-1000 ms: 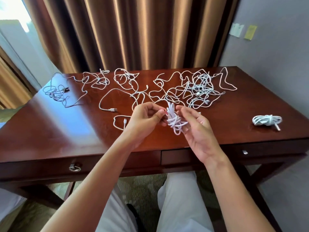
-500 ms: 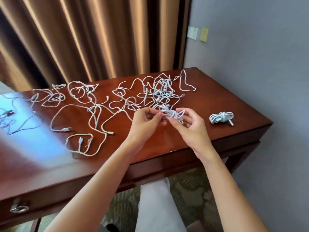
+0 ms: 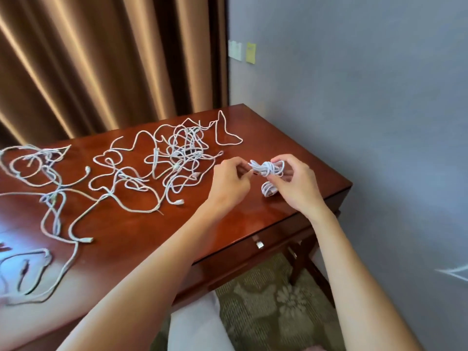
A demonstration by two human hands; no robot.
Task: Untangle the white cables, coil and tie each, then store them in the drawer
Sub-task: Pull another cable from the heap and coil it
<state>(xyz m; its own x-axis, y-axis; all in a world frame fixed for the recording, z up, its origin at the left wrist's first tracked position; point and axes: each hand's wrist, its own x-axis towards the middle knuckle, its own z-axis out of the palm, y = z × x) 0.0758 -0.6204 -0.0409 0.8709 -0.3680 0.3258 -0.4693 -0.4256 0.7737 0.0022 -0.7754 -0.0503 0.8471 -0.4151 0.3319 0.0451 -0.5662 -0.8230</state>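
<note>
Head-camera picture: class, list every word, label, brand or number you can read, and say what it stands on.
No text can be read anywhere in this picture.
Small yellow paper note on the grey wall: any marks are too small and blurred to read.
White plate beside it on the wall: no legible text.
White coiled cable bundle held between both hands: no print visible.

Both hands have carried the coiled cable (image 3: 268, 168) rightward to the near right corner of the bench (image 3: 253, 219), above the coil already tied there (image 3: 269, 190). The left hand (image 3: 229, 182) now pinches the coil's left end while the right hand (image 3: 295, 184) grips its right side.
</note>
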